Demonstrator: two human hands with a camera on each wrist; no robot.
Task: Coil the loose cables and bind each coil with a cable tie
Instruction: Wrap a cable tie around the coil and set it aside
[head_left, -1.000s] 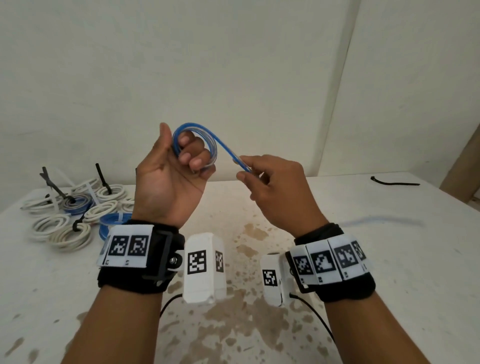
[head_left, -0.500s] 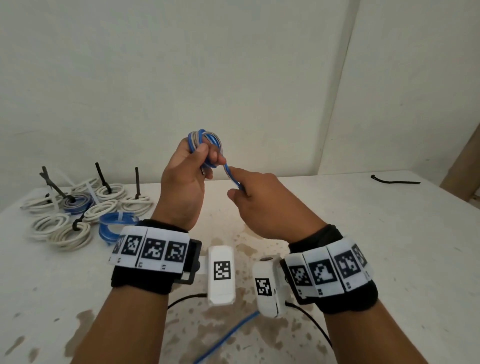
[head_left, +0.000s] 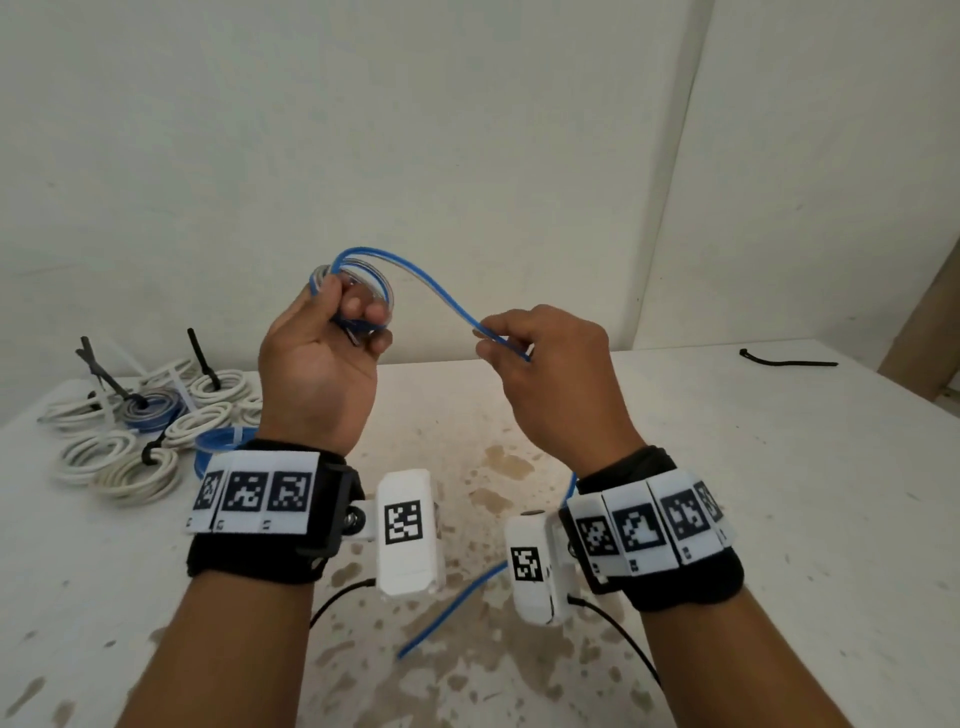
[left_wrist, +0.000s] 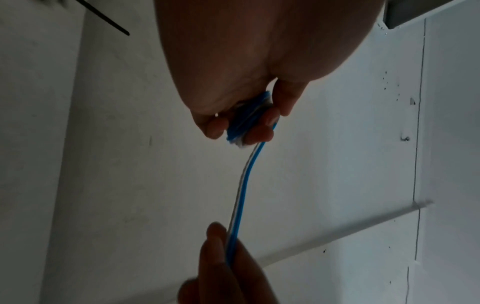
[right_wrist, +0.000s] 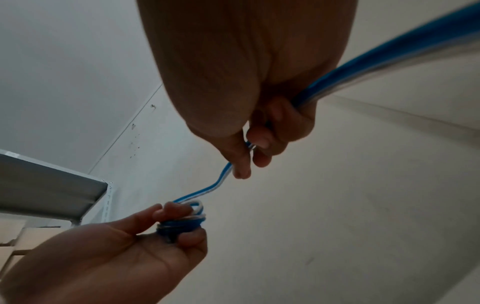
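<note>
Stained white counter (head_left: 727, 467) carries a pile of tied coils (head_left: 145, 431) at far left and one black cable tie (head_left: 787, 361) far right. Above it, left hand (head_left: 317, 374) has its grip clamped on the blue-white cable's (head_left: 441, 296) small coil; right hand (head_left: 550, 374) pinches the free run, w/ the tail prob. trailing down to the counter.

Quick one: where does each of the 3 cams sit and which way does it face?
Head: on the head, looking forward and down at the table; both forearms, left hand, right hand show.
Left wrist: under the left palm, looking up along the fingers at the blue coil; right fingertips at the bottom.
Right wrist: under the right palm, looking up along the pinched blue cable; left hand lower left.
Shared: all three see coil, cable and both hands.
</note>
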